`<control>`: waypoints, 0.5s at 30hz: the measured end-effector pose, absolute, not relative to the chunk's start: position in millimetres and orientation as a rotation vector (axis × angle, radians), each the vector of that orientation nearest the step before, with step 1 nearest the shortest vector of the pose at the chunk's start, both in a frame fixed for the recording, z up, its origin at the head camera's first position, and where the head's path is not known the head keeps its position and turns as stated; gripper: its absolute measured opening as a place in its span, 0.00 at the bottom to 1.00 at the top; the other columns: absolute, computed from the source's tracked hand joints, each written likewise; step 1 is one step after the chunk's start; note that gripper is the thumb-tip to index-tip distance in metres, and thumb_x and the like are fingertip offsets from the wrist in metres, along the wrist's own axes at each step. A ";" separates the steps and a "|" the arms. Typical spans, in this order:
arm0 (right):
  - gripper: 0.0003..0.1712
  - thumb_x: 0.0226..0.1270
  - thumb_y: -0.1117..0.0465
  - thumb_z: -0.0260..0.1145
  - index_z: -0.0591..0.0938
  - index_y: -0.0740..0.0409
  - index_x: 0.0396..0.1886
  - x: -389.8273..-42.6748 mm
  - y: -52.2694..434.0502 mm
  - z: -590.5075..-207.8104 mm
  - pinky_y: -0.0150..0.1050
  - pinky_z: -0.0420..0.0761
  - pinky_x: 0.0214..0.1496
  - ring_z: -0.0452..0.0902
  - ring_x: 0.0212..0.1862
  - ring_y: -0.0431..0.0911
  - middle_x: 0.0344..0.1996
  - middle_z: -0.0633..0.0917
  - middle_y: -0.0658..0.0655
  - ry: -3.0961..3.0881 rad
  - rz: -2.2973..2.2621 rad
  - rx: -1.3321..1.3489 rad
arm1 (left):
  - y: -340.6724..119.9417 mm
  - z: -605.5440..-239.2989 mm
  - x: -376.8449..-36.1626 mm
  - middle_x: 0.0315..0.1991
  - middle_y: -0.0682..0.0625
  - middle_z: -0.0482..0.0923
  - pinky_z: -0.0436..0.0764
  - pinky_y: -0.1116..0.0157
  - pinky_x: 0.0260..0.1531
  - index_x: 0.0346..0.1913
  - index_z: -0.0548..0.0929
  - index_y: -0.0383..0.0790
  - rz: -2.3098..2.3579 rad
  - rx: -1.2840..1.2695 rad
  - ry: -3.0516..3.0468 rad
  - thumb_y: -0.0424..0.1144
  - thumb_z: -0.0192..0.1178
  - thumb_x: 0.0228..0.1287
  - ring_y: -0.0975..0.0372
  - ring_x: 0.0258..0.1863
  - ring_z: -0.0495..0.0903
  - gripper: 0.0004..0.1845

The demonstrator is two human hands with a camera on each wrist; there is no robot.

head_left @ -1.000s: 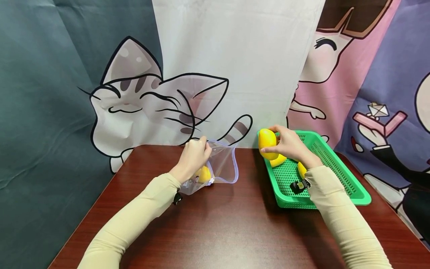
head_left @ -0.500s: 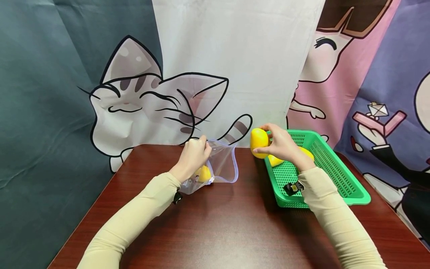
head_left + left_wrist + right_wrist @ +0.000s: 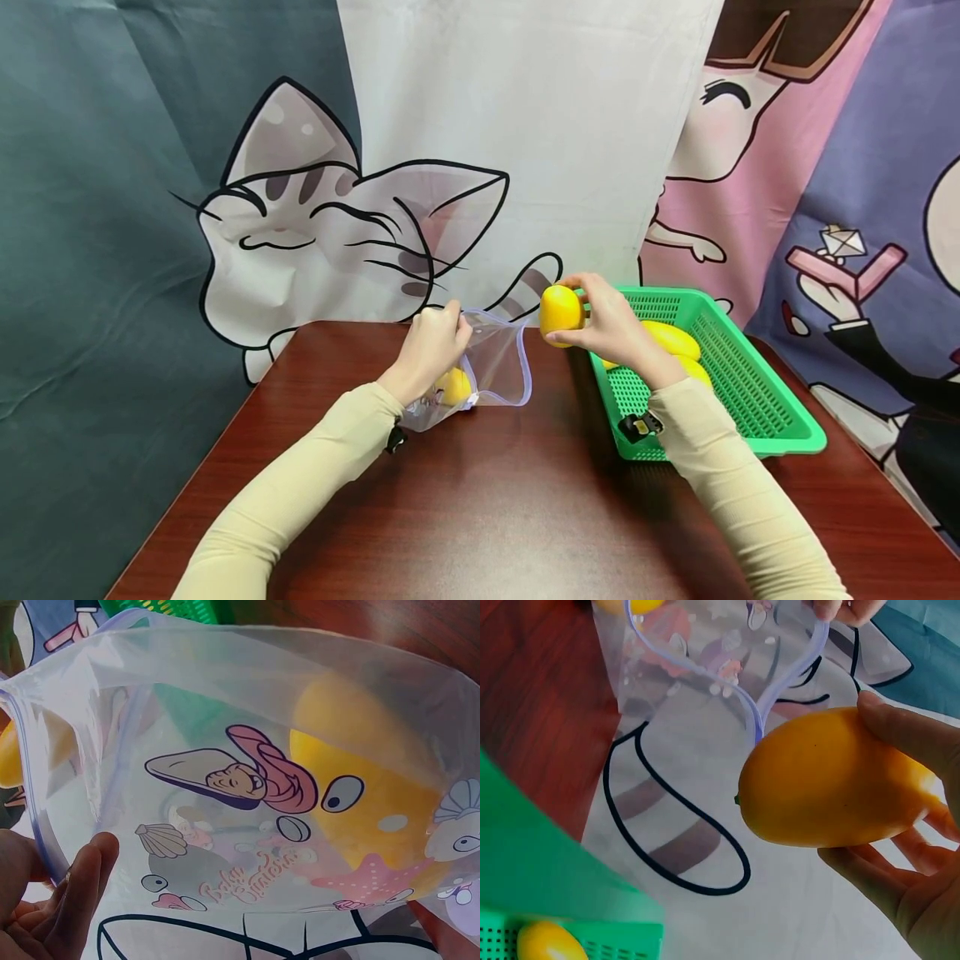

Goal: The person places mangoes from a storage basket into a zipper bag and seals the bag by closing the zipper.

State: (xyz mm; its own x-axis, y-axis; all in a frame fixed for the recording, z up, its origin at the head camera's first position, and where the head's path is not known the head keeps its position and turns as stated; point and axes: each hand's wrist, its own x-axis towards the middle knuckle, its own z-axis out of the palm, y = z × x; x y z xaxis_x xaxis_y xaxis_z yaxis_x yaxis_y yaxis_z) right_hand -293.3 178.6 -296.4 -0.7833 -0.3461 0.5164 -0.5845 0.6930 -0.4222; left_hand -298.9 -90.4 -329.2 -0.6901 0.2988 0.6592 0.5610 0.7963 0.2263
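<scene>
Mango (image 3: pixel 561 309) sits gripped in my right hand (image 3: pixel 611 325), fingers curled round it, in the air between the green basket (image 3: pixel 757 392) and the clear zip bag (image 3: pixel 491 367). My left hand (image 3: pixel 429 350) pinches the bag's rim, mouth open, another mango (image 3: pixel 453 387) inside.

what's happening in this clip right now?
A person is at a dark wooden table. The left hand grips the rim of a clear zip bag, holding its mouth open; one yellow mango already lies inside. The right hand holds another mango in the air between the bag's mouth and a green basket, where more mangoes lie.
</scene>
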 end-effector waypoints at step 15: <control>0.41 0.40 0.59 0.81 0.69 0.57 0.54 -292.0 147.3 -312.1 0.46 0.83 0.44 0.75 0.45 0.51 0.46 0.74 0.58 -2.386 0.929 0.863 | -89.7 -329.2 -300.3 0.11 0.53 0.58 0.65 0.70 0.12 0.21 0.68 0.37 -0.545 -0.621 -2.352 0.30 0.51 0.61 0.62 0.10 0.65 0.11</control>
